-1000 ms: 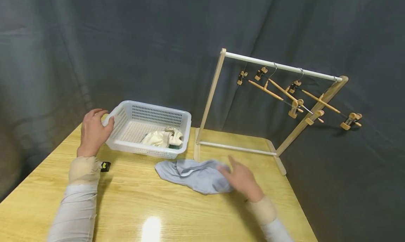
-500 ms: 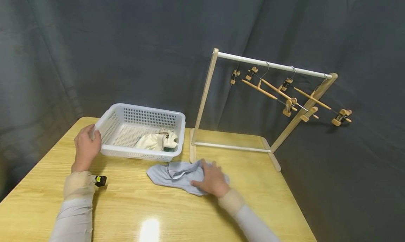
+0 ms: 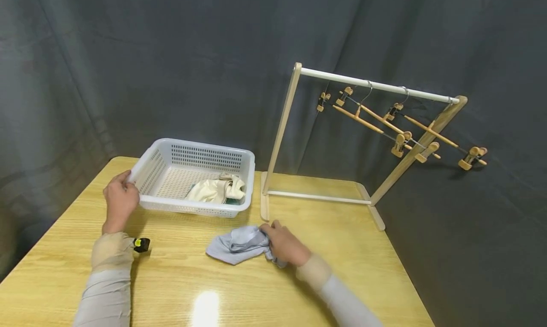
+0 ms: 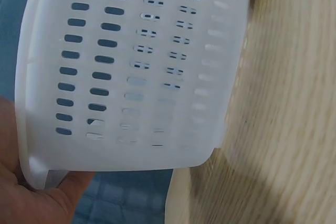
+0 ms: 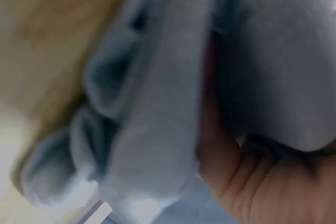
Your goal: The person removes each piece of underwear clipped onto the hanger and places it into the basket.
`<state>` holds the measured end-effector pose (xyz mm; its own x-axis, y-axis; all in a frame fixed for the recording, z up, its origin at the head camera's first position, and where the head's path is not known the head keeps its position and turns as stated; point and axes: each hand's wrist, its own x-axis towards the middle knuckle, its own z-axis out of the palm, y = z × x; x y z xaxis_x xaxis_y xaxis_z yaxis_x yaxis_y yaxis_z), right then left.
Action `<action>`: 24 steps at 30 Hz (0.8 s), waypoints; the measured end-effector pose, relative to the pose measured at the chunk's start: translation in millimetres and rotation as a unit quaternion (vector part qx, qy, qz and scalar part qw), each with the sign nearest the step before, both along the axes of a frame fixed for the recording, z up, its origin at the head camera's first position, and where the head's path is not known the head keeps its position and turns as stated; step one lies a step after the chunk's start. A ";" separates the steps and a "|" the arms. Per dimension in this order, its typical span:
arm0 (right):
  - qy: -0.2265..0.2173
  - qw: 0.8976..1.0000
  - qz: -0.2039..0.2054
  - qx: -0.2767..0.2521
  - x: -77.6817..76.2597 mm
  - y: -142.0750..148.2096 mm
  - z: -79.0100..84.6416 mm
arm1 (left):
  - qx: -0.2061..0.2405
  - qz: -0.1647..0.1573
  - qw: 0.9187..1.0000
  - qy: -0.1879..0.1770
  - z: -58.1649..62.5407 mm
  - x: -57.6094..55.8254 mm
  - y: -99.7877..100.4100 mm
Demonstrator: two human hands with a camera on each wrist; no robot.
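A white plastic basket point(image 3: 171, 202) with slotted walls stands on the table, and my left hand point(image 3: 120, 200) grips its left front corner. In the left wrist view the thumb and fingers wrap the rim of the basket point(image 4: 157, 77). A light blue-grey cloth point(image 3: 232, 246) lies crumpled in front of the basket. My right hand point(image 3: 287, 245) pinches its right end, where the fabric is bunched up. Folds of this cloth point(image 5: 157, 129) hang around the thumb in the right wrist view. Inside the basket, at its right, sits a cream cloth point(image 3: 209, 190) with a striped band.
Right of the basket stands a wooden rack point(image 3: 279, 132) with a white top bar point(image 3: 342, 76). Several wooden clip hangers point(image 3: 359, 118) hang from it. Dark curtains point(image 3: 192, 56) close off the back and right of the wooden table point(image 3: 171, 279).
My right hand has moved left and down onto the blue-grey cloth, taken hold of its right end and bunched it. My left hand has settled lower on the basket's corner.
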<state>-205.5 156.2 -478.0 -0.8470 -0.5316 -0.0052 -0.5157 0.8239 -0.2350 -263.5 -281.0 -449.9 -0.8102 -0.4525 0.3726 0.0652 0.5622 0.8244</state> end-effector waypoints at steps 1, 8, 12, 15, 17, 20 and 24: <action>0.003 1.000 0.003 -0.002 -0.8 -0.3 -0.5 | 0.002 0.000 1.000 -0.001 0.2 -0.1 0.0; -0.010 0.998 0.005 -0.067 -11.2 3.1 -4.4 | 0.015 0.010 1.000 0.009 -0.4 -1.1 2.3; -0.035 0.993 0.020 -0.109 -20.3 5.5 3.9 | 0.025 0.014 1.000 0.013 -1.7 -0.2 3.3; -0.047 0.988 0.022 -0.142 -27.3 6.7 16.7 | 0.029 0.014 0.999 0.014 -2.1 0.0 4.0; -0.047 0.984 0.019 -0.168 -32.1 7.0 27.8 | 0.031 0.016 0.999 0.017 -1.5 -0.1 4.8; -0.040 0.978 0.021 -0.206 -39.9 7.0 46.8 | 0.034 0.013 0.999 0.018 -0.6 -0.6 5.4; -0.025 0.970 0.023 -0.241 -50.0 6.0 76.4 | 0.036 0.012 0.999 0.018 -0.1 -1.3 5.5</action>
